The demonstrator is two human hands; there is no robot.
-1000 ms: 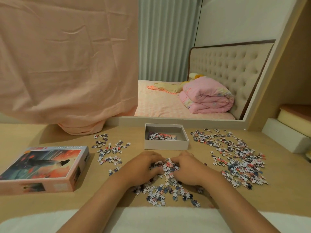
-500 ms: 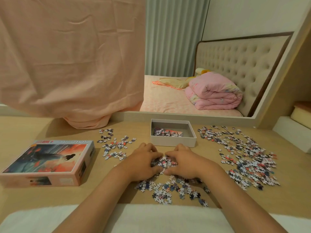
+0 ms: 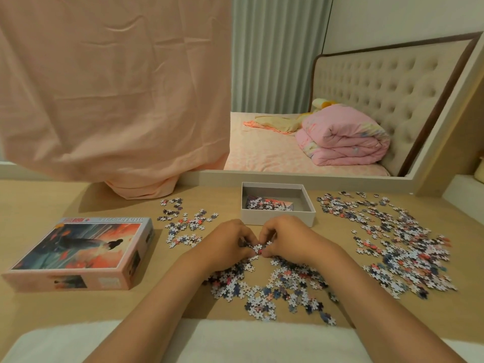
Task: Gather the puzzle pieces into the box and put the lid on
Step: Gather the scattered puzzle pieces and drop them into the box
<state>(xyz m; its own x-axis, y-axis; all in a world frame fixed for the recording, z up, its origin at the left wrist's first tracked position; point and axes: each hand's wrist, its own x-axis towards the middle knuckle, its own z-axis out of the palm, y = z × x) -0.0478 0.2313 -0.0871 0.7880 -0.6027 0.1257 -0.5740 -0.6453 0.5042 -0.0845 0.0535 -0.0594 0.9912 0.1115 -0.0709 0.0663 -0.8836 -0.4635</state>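
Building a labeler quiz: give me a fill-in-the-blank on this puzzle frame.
The lid lies to the ____ of the box.
The left hand and right hand together grip a clump of puzzle ____.
The biggest loose pile lies to the box's ____.
Missing: left; pieces; right.

white box, pink quilt, peach cloth

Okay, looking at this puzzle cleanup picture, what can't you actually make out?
Head view only:
How many puzzle pieces the left hand and right hand grip: curled fingers cover them.
The box floor nearest the person: its front wall hides it.
Title print on the lid: upside down and too small.
Pieces under both forearms: covered.
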